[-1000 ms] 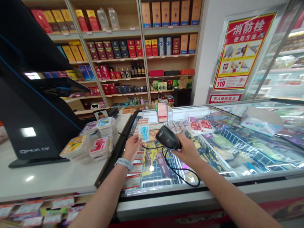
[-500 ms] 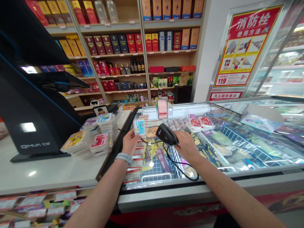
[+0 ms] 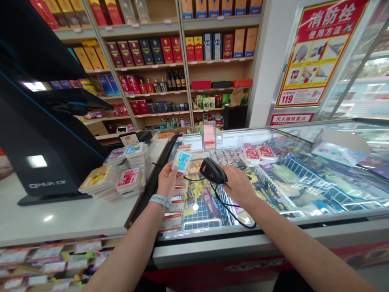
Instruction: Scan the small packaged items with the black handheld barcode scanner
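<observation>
Between the thumb and fingers of my left hand [image 3: 167, 180] is a small flat plastic tub [image 3: 182, 161] with a blue and white label, tilted above the freezer's glass. My right hand [image 3: 240, 183] is wrapped round a black handheld barcode scanner [image 3: 212, 171], its head pointing left toward the tub. The scanner's black cable [image 3: 225, 207] loops down over the glass lid. Left of my left hand, stacks of similar tubs stand on the counter, with a pink-labelled tub [image 3: 128, 178], a yellow-labelled tub [image 3: 96, 178] and a blue-labelled tub [image 3: 134, 149] on top.
The glass-topped freezer [image 3: 209, 234] holds wire baskets of packaged goods. Two red-labelled tubs [image 3: 258, 154] lie on its glass, with an open carton [image 3: 340, 148] farther right. A black checkout terminal [image 3: 45, 134] rises from the white counter [image 3: 60, 221]. Shelves of boxes [image 3: 146, 67] stand behind.
My left hand has turned the blue-labelled tub, so it now leans to the right and sits slightly nearer the scanner. The right hand keeps its hold on the scanner. The view has shifted slightly.
</observation>
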